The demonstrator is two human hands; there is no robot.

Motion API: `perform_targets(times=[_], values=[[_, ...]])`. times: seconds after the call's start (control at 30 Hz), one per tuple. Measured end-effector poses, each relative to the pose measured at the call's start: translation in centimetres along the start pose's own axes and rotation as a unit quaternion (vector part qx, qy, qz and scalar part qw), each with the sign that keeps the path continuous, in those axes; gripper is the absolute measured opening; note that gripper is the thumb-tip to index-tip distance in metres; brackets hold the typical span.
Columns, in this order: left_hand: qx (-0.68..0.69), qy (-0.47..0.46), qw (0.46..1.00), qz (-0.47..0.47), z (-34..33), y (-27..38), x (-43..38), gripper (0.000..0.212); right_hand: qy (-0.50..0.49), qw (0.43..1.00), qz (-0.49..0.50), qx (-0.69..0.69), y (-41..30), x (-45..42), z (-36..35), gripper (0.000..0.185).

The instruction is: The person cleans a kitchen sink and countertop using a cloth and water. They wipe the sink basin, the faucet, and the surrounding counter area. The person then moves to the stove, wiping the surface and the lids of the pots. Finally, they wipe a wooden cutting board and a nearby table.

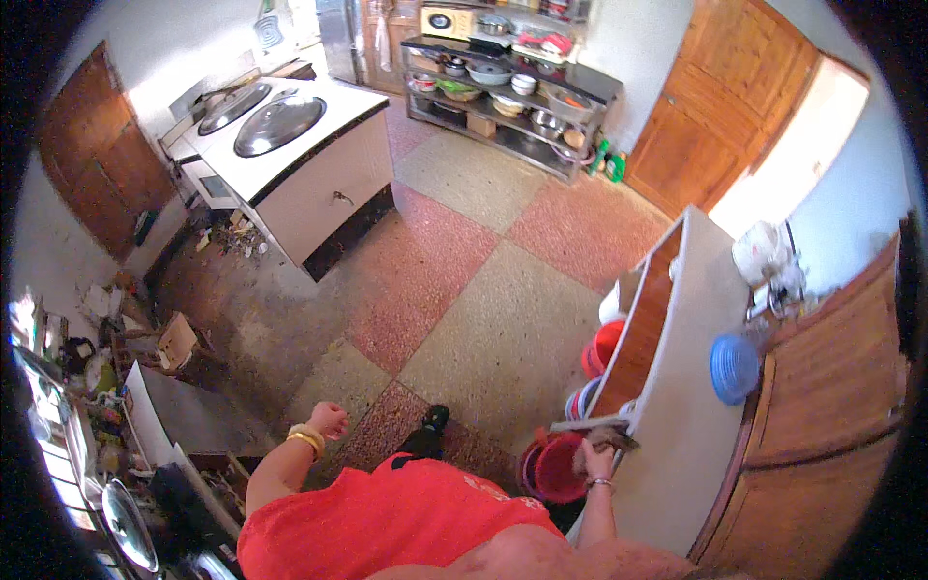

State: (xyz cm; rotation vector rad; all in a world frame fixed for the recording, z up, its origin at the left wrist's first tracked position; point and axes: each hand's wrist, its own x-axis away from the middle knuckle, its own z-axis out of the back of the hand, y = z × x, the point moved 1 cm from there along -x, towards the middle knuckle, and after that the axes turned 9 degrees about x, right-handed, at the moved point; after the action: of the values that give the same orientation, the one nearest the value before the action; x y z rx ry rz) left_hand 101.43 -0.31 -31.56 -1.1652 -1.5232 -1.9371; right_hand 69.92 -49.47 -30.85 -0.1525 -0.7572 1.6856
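Observation:
My right hand [596, 460] is closed around a bunched greyish-brown rag [613, 438], at the near end of a long pale counter [699, 428]. Just beside and below that hand is a red bucket [560, 475], partly covered by my wrist and the rag. My left hand [328, 420] hangs above the floor on the other side of my body. Its fingers are curled into a loose fist, and I see nothing in them. A yellowish bangle [307, 439] circles that wrist.
More buckets, one of them red [602, 348], line the counter's open front. A blue plastic basket [735, 370] rests on the counter. Ahead stand a tiled stove [326, 188] with metal lids and a metal shelf [507, 123] of bowls. A pale box-like panel [188, 406] lies left.

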Motion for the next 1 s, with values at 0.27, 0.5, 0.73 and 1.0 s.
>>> perform_targets(times=[0.27, 0.5, 0.73, 1.0], values=[[0.126, -0.201, 0.969, -0.074, -12.1, 18.8, -2.6, 0.044, -0.194, 0.885, 0.422, -0.015, -31.0, 0.9, -13.9, 0.033], [0.272, -0.365, 0.872, -0.180, -16.1, 30.3, -7.7, 0.037, -0.361, 0.854, 0.278, -0.251, -44.9, 0.2, -15.5, 0.024], [0.259, -0.313, 0.908, -0.101, -16.2, 36.2, -15.4, 0.033, -0.269, 0.878, 0.152, -0.367, -44.0, -16.4, -15.9, 0.020], [0.396, -0.207, 0.890, -0.093, -16.4, 41.6, -20.6, 0.022, -0.134, 0.911, 0.255, -0.296, -58.2, -26.9, -14.9, 0.025]])
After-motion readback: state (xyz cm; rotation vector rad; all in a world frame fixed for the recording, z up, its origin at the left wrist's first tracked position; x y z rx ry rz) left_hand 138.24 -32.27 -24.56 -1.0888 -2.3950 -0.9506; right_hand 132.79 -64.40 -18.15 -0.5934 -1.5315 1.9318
